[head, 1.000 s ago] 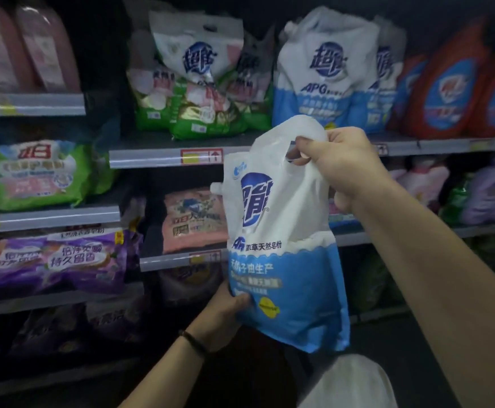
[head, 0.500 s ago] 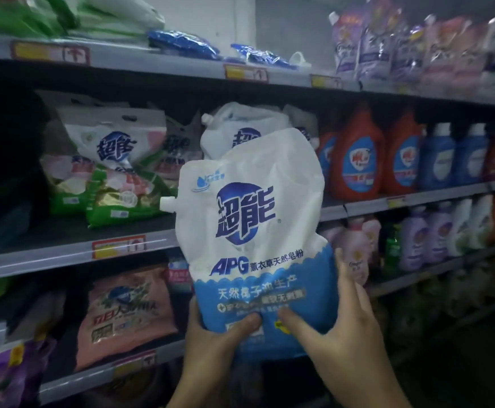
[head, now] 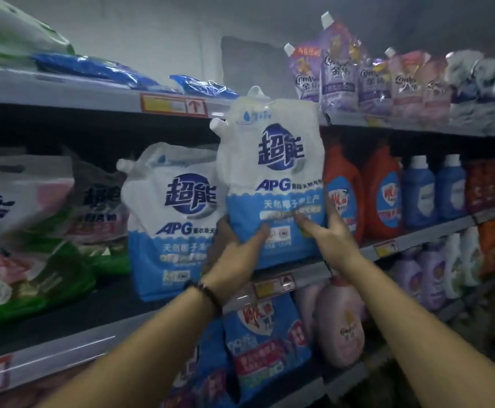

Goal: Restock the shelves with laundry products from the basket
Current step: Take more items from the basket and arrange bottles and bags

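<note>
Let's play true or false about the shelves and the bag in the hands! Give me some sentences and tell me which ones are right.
1. Both hands hold the white and blue bag near its bottom. True: the left hand and the right hand grip its blue lower part.
2. The held bag has its cap at the upper left. True.
3. A matching bag stands on the shelf to its left. True.
4. The bottles right of the held bag are green. False: the nearest ones are orange bottles, then blue bottles.
5. The top shelf on the right holds boxes. False: it holds purple pouches with white caps.
</note>
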